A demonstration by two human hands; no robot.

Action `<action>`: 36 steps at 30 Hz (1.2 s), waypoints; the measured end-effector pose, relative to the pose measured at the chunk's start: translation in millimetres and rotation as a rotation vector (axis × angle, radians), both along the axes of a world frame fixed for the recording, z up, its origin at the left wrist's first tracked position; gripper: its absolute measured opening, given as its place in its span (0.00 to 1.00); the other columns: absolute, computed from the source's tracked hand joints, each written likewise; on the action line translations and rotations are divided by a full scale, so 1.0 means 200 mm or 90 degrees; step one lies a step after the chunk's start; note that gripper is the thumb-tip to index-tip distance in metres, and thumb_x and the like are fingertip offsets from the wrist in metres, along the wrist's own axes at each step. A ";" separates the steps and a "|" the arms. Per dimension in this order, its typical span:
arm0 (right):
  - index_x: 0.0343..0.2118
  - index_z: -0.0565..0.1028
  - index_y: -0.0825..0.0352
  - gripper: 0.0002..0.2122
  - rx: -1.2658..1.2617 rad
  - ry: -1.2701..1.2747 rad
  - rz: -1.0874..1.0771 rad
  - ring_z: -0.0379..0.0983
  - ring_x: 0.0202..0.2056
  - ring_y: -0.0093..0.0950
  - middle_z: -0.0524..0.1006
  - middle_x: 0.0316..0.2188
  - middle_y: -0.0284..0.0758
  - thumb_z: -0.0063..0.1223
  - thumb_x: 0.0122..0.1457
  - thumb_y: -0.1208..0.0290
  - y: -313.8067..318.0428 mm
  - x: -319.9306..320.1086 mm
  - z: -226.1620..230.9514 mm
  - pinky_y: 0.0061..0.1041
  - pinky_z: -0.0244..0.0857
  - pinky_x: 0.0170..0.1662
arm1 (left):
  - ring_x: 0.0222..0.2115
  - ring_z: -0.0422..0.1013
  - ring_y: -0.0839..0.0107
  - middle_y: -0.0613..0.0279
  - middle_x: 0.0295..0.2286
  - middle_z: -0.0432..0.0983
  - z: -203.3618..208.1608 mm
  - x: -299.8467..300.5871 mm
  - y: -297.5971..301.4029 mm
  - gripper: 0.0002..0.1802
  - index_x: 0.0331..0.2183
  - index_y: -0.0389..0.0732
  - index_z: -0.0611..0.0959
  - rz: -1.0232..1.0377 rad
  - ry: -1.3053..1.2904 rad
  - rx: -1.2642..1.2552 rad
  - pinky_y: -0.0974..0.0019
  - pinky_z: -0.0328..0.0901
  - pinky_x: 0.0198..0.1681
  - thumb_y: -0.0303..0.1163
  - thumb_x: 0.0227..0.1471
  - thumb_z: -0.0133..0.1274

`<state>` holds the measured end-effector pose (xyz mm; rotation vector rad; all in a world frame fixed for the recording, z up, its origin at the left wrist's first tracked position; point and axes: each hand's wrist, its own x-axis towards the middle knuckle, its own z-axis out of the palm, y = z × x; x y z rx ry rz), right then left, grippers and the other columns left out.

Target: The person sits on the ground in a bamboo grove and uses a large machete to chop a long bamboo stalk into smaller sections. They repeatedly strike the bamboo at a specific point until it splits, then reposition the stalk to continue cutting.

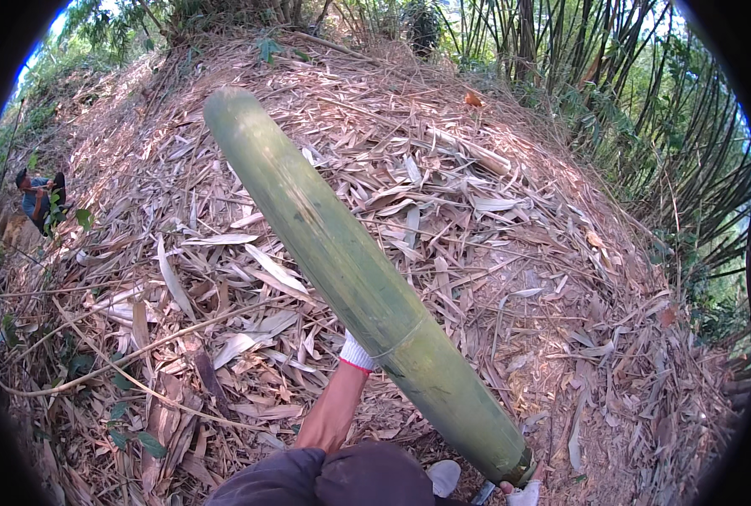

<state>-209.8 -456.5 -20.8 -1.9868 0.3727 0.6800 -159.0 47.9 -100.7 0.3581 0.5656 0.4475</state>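
While the thick green bamboo pole slants across the head view above dry leaf litter, the left hand, white-gloved, reaches under it, grip hidden behind the pole. Right hand sits at the pole's near end, grip unclear.

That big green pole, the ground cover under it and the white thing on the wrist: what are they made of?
The green pole looks like fresh bamboo: smooth, dull green skin with a ring-like node line. The ground litter seems to be dry bamboo leaves and sheaths, pale and papery. The left hand appears to wear a white knitted glove, probably cotton, with a red cuff edge.
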 end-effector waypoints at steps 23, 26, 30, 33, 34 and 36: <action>0.63 0.57 0.67 0.34 0.757 -0.339 -0.618 0.53 0.64 0.45 0.56 0.63 0.51 0.36 0.64 0.42 0.37 1.07 0.55 0.46 0.44 0.68 | 0.54 0.68 0.51 0.43 0.49 0.73 1.76 1.18 -0.62 0.57 0.57 0.34 0.70 -0.883 0.062 1.328 0.56 0.62 0.57 0.77 0.52 0.22; 0.60 0.64 0.67 0.23 0.036 -0.598 -0.834 0.63 0.58 0.36 0.66 0.58 0.44 0.46 0.65 0.61 -0.23 0.69 0.08 0.36 0.55 0.63 | 0.54 0.65 0.45 0.38 0.51 0.70 0.94 0.95 -0.68 0.47 0.52 0.33 0.75 -1.116 0.216 1.308 0.50 0.58 0.59 0.68 0.56 0.33; 0.58 0.65 0.75 0.26 -0.519 -0.325 -0.412 0.61 0.61 0.44 0.64 0.59 0.54 0.45 0.65 0.58 -0.31 0.38 -0.02 0.37 0.53 0.63 | 0.50 0.68 0.48 0.40 0.47 0.74 0.39 0.50 -0.53 0.40 0.52 0.34 0.75 -0.859 0.176 1.427 0.49 0.56 0.58 0.61 0.56 0.44; 0.57 0.66 0.76 0.28 -0.546 -0.286 -0.269 0.57 0.62 0.48 0.63 0.59 0.56 0.45 0.64 0.54 -0.38 0.55 0.00 0.37 0.50 0.65 | 0.47 0.70 0.49 0.44 0.43 0.77 0.38 0.48 -0.61 0.35 0.50 0.36 0.77 -0.831 0.231 1.471 0.49 0.58 0.55 0.58 0.57 0.43; 0.57 0.66 0.75 0.28 -0.534 -0.285 -0.216 0.57 0.62 0.48 0.63 0.59 0.56 0.45 0.64 0.54 -0.30 0.60 -0.01 0.37 0.50 0.65 | 0.46 0.70 0.49 0.44 0.43 0.77 0.35 0.47 -0.55 0.34 0.51 0.37 0.77 -0.786 0.237 1.469 0.49 0.59 0.54 0.57 0.58 0.43; 0.58 0.65 0.76 0.30 -0.620 -0.213 -0.076 0.57 0.62 0.50 0.62 0.59 0.57 0.47 0.63 0.53 -0.43 0.65 -0.07 0.38 0.50 0.65 | 0.45 0.70 0.49 0.44 0.42 0.77 0.32 0.47 -0.51 0.31 0.50 0.39 0.77 -0.736 0.242 1.497 0.49 0.59 0.53 0.55 0.59 0.41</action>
